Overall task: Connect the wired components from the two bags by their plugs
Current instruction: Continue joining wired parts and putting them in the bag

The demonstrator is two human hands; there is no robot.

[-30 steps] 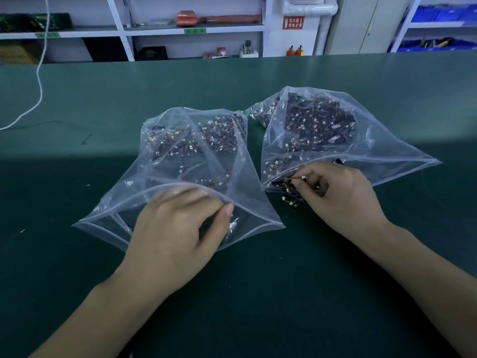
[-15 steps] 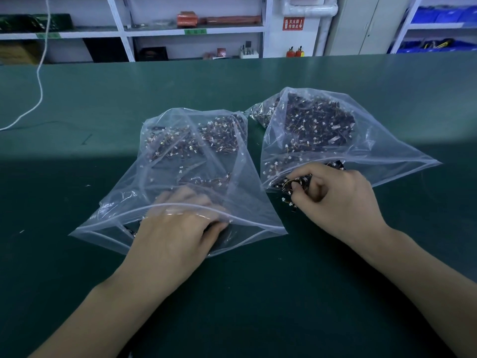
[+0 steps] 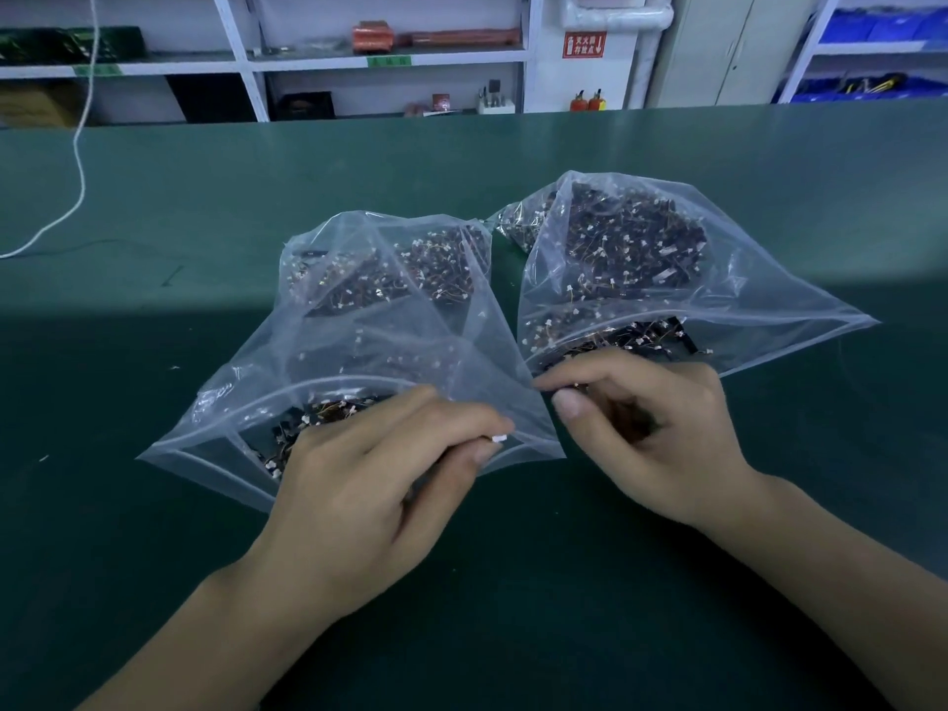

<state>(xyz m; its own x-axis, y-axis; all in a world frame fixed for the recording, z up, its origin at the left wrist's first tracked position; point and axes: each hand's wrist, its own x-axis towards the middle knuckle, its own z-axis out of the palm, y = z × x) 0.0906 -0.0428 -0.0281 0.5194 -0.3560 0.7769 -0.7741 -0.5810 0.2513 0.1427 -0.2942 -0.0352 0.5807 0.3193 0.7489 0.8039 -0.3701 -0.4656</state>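
At a green-topped workbench, a person works two clear zip bags of small wired components. The left hand sits at the mouth of the left bag, thumb and forefinger pinched on a white plug. The right hand is curled at the mouth of the right bag, fingertips closed together, though what they hold is too small to make out.

The parts look featherlight, with thin flexible leads that appear tangled in heaps, so lifting one would likely drag its neighbours along. The hard plastic plug seems the safest place to grip; pulling on the fine wires risks damage.

The limp, slippery bag film crowds both hands and sags over the openings. A white cord trails across the far left of the bench, well apart, and storage shelves line the back wall.
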